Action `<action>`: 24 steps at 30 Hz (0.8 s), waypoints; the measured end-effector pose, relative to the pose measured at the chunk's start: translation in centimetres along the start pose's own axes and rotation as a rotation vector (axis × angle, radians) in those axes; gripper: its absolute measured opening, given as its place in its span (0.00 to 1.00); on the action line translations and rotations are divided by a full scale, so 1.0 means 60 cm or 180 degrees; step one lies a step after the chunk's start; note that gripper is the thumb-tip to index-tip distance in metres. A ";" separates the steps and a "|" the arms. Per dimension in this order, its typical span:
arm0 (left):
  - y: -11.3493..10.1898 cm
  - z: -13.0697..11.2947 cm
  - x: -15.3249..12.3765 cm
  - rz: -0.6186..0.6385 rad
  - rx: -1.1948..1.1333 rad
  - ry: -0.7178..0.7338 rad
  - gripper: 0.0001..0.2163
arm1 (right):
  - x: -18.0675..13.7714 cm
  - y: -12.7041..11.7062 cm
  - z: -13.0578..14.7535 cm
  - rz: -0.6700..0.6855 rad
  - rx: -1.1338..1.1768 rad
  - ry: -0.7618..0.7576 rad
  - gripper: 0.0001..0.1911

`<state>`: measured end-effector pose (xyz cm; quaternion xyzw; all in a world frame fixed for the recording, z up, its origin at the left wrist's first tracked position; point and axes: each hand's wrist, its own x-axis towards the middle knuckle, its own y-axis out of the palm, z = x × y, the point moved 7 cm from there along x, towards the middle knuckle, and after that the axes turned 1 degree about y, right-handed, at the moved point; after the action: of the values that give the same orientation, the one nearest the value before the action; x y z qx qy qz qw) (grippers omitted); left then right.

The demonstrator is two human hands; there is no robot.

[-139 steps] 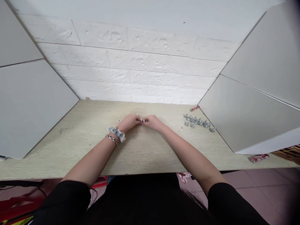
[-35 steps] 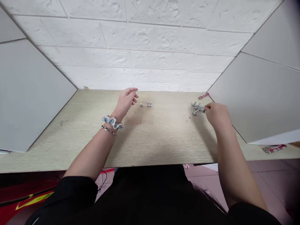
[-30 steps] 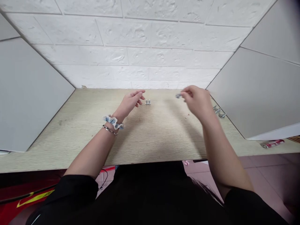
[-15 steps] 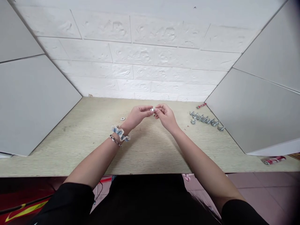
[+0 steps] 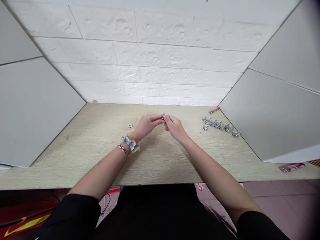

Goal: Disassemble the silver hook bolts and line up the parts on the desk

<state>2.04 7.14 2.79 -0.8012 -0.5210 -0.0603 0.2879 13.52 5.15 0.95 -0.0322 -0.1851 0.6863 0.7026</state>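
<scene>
1. Evidently, work on one small metal piece [image 5: 162,118] is midway: the left hand [image 5: 147,125] and right hand [image 5: 175,129] meet, fingertips pinched narrowly on it; its details are hidden.
2. At nine o'clock from them, a loose washer [image 5: 130,125] lies flat, seemingly unused.
3. Near three o'clock, a row of bolts [image 5: 217,124] stands together, perhaps done; whether each is complete, I cannot tell.

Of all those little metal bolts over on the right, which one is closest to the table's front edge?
The rightmost bolt, at the end of the row beside the grey panel; the others all sit farther back and farther left.
</scene>
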 end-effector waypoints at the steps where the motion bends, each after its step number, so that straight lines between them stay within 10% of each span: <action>1: 0.000 0.000 0.001 0.0012 0.0034 0.0058 0.13 | -0.001 0.000 0.002 0.0002 -0.0030 -0.0026 0.21; 9: 0.001 -0.016 0.001 0.0075 0.0717 0.0527 0.10 | -0.006 0.005 0.008 0.0151 0.0165 0.0046 0.09; 17: 0.030 -0.025 -0.013 0.0134 0.1243 0.0825 0.09 | 0.003 -0.009 -0.031 -0.0213 -0.0249 0.0369 0.30; 24: 0.022 -0.024 -0.010 0.0025 0.1103 0.0591 0.09 | 0.003 -0.008 -0.015 -0.0077 -0.0353 0.0139 0.28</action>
<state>3.19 5.53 3.21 -0.7327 -0.4917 -0.0422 0.4686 14.27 5.48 0.27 -0.0837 -0.2078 0.6656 0.7118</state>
